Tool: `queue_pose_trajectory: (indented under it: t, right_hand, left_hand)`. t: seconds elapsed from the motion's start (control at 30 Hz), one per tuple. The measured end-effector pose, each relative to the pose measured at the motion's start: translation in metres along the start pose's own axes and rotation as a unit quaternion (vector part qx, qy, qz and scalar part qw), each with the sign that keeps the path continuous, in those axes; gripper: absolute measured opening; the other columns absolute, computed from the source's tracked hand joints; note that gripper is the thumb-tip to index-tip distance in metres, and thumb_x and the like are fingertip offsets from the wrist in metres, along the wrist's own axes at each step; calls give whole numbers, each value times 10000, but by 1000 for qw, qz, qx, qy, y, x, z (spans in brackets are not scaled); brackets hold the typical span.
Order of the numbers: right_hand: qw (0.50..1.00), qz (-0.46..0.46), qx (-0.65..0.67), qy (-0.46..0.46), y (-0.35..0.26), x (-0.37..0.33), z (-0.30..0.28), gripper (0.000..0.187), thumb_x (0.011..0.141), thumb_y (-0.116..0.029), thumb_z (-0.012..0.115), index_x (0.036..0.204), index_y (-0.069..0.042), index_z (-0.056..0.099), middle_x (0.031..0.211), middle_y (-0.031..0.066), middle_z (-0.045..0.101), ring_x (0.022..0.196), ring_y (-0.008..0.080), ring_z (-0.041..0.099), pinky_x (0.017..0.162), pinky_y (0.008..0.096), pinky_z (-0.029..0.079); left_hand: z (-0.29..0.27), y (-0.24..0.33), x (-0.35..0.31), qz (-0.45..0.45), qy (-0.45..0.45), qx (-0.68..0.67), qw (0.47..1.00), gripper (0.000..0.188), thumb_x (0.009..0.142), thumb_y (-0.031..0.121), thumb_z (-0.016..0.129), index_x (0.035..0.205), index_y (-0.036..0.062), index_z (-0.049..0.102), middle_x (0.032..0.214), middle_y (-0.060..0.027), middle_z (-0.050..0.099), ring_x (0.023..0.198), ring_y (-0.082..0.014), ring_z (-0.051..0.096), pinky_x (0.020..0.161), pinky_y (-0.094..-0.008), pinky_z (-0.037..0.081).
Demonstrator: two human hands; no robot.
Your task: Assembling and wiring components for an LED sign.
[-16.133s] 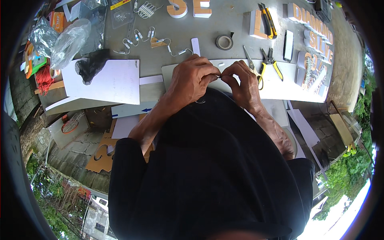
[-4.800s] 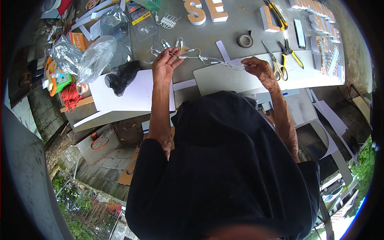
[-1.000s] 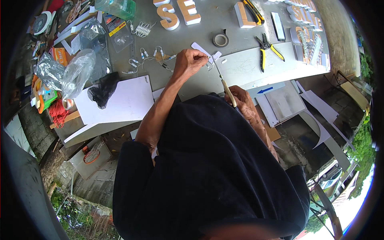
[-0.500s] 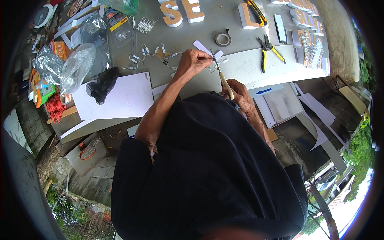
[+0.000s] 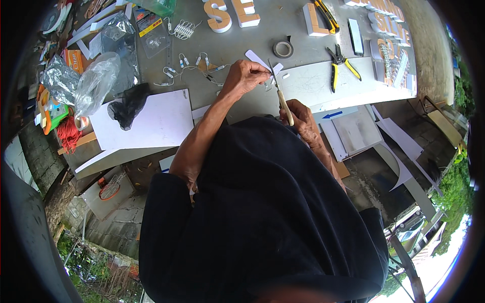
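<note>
My left hand (image 5: 247, 77) is pinched over the table on what looks like the thin wire of an LED module string (image 5: 184, 63). Small white modules trail off to its left, and one white module (image 5: 286, 76) lies just right of the fingertips. In my right hand (image 5: 301, 117) is a slim tool (image 5: 284, 105) with a cream handle and a thin dark shaft, pointing away from me. Its shaft meets the left fingertips; the exact contact is too small to tell. A pale strip (image 5: 256, 58) lies beyond these fingers.
Black tape (image 5: 283, 49), yellow-handled wire strippers (image 5: 334, 68), a utility knife (image 5: 327, 17) and a phone-like slab (image 5: 355, 37) lie beyond and right. Block letters (image 5: 218, 17) stand at the back. Plastic bags (image 5: 98, 83) and a white sheet (image 5: 151, 118) cover the left.
Both hands stay in nearly the same place. The tool has tilted slightly, its shaft still at the left fingertips.
</note>
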State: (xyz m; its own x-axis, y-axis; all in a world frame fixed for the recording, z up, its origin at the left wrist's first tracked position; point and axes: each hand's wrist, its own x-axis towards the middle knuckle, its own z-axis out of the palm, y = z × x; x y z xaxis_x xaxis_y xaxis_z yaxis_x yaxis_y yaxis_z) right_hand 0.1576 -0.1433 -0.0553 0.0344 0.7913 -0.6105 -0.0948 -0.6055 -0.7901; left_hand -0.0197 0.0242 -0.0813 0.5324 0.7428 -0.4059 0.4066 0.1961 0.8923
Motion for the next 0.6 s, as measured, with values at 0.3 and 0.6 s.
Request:
queue_pose_trajectory:
  t: [0.3,0.6]
  right_hand:
    - [936,-102,-254,222,14,19,-31,264,912,-192,696,1071,12,643,910,157,744,736,234,709,706,357,550]
    - [706,-145,-609,333,11,55,-70,101,852,-83,637,945,-97,674,918,113,680,903,313,681,731,444,555]
  left_hand:
    - [-17,-1,-15,74,7,64,995,174,867,182,752,996,73,791,779,-62,753,666,-130,666,637,-289,522]
    - [-9,-12,-54,291,-21,300,908,208,793,83,770,999,112,781,922,-27,742,953,-208,626,873,-372,500]
